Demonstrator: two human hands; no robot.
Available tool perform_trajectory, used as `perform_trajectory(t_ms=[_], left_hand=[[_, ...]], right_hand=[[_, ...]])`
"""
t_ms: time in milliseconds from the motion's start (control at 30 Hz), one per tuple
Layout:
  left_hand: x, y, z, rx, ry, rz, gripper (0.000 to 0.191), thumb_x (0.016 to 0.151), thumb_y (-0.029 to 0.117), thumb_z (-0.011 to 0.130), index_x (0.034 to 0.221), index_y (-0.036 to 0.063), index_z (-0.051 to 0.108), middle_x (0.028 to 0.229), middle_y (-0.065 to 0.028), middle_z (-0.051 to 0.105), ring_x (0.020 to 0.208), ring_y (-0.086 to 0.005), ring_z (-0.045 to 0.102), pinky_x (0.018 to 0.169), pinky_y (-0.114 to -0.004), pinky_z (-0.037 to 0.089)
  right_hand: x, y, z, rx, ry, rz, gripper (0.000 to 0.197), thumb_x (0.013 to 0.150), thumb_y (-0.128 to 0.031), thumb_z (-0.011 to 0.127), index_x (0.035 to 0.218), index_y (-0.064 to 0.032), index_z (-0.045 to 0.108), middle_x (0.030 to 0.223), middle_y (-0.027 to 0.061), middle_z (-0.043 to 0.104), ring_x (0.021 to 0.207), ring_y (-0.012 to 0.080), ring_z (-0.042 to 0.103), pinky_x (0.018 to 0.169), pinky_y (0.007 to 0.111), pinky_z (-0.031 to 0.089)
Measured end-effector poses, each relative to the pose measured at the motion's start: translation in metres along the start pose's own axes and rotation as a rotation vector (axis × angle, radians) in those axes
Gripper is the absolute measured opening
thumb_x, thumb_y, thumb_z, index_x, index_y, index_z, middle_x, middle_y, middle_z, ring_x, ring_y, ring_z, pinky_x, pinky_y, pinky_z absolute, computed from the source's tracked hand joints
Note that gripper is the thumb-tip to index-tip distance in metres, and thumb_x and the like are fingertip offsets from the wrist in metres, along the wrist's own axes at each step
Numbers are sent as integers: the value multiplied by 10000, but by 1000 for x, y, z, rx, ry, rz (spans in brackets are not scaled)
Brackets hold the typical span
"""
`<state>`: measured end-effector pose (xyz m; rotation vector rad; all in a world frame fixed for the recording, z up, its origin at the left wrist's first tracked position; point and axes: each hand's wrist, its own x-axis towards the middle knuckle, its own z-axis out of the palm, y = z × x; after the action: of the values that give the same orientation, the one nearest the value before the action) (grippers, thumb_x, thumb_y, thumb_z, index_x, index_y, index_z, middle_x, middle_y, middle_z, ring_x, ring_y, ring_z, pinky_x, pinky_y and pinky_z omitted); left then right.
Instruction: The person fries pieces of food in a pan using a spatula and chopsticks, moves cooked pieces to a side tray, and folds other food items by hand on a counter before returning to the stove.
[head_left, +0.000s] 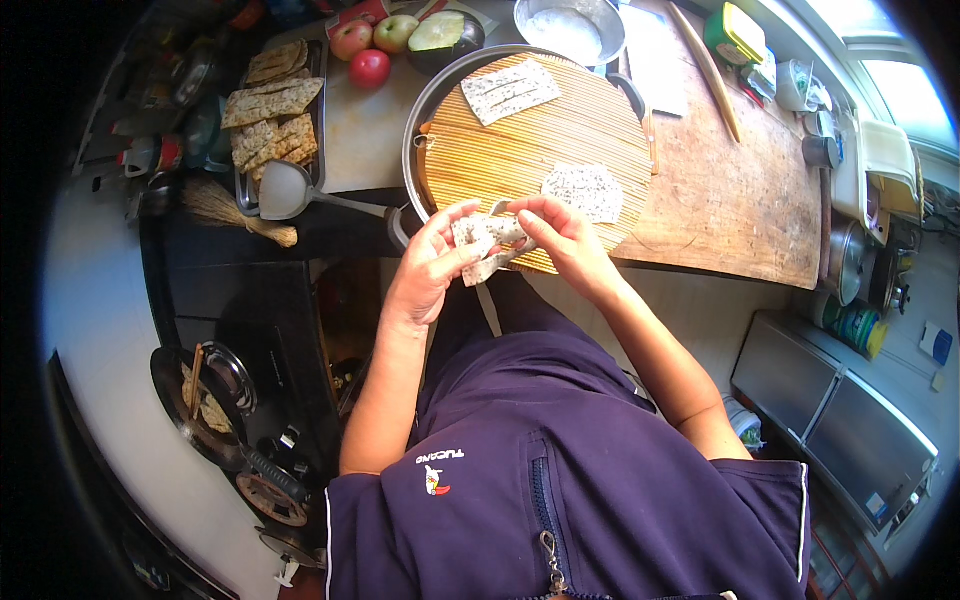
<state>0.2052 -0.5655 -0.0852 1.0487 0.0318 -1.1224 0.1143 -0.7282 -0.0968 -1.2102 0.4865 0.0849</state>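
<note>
My left hand (439, 262) and my right hand (562, 236) hold between them a speckled strip of raw dough (491, 236), folded and looped, above the near edge of a round slatted mat (525, 150). The mat rests on a wide metal pan (412, 127). Two more speckled dough pieces lie on it: a rectangular one with slits (511, 90) at the far side, and a plain piece (585, 191) just beyond my right hand. The fingertips of both hands pinch the dough; part of it is hidden by my fingers.
At the left, browned flatbreads (274, 101) fill a metal tray, with a spatula (285, 191) across its near end and a straw brush (232, 214) beside it. Apples (369, 69), a cut eggplant (442, 37) and a bowl of flour (570, 30) stand beyond. A rolling pin (705, 71) lies at right. A wok (199, 405) is lower left.
</note>
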Motion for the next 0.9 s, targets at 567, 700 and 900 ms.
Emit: perform_trajectory(t_ms=[567,700,900], left_hand=[[13,32,20,601,63,304,283,835,-55,401,1099,-27,499,938,-70,578,848,-81,540,769,-210,432],[14,59,40,481,0,202,278,806,-71,425,1061,-23,524,924,-69,596,832,-95,560,743,-216,446],[29,76,46,365,-110,164,330,773,-35,494,1102,-31,481,974,-99,579,874,-134,568,774,-237,451]], right_hand=[[22,1,-12,36,51,-54,301,849,-131,510,1136,-40,514,1002,61,566,908,119,523,792,252,429],[28,-3,-9,497,15,68,427,803,-99,534,1216,-74,426,1026,75,551,898,129,543,765,240,448],[36,-6,-15,880,-178,134,409,818,-126,517,1203,-35,414,1054,66,546,922,128,542,789,249,446]])
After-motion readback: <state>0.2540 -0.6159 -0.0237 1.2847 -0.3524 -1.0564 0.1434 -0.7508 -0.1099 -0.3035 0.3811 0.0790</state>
